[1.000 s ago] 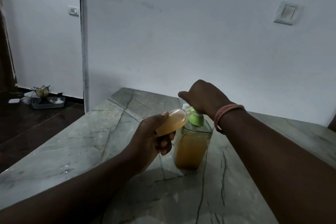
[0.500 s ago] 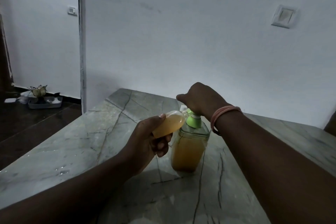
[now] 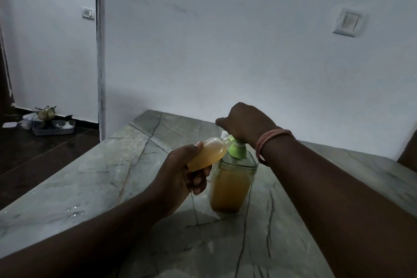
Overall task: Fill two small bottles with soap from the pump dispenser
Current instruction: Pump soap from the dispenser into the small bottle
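Note:
A clear pump dispenser [image 3: 230, 187] with orange soap and a green collar stands on the grey marble table [image 3: 112, 176]. My right hand [image 3: 243, 123] lies over the pump head, fingers curled down around it, hiding the nozzle. My left hand [image 3: 180, 176] grips a small clear bottle [image 3: 208, 153], tilted with its mouth up against the pump spout. That bottle is nearly full of orange soap. A second small bottle is out of sight.
The table runs along a white wall with a switch plate [image 3: 347, 22] at the upper right. To the left the dark floor holds a grey tray [image 3: 53, 130] with small items, beside a wall corner [image 3: 100, 74].
The right hand has pressed down slightly on the pump head. The small bottle stays at the spout, and the view has shifted a little.

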### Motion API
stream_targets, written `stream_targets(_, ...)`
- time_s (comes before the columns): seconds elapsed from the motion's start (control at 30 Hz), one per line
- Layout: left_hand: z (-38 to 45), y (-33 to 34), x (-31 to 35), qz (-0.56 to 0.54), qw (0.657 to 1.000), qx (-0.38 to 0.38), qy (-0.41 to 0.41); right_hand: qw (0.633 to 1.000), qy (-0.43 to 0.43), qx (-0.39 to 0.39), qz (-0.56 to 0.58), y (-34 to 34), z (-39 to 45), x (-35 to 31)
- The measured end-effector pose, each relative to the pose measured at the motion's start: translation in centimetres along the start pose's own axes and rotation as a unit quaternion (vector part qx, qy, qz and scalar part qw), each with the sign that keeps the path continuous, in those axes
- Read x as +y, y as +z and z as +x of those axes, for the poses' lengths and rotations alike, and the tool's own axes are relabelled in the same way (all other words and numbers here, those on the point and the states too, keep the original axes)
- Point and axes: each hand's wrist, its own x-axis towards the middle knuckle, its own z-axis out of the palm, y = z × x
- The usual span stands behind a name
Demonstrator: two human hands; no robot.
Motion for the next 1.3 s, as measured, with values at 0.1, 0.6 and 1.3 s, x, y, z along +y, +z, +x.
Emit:
stream_targets(0.1,-0.1,0.2,0.2,-0.003,1.0,-0.002,0.0,0.998,-0.027,-0.02,-0.057,-0.6,0.3,-0.7)
stream_targets(0.6,-0.1,0.1,0.2,0.005,1.0,-0.016,0.012,0.997,-0.046,0.025,-0.06,-0.6,0.4,-0.2)
stream_targets(1.3,0.1,-0.1,-0.1,-0.004,1.0,0.0,0.005,0.998,-0.005,0.038,0.056,0.8,0.1,0.9)
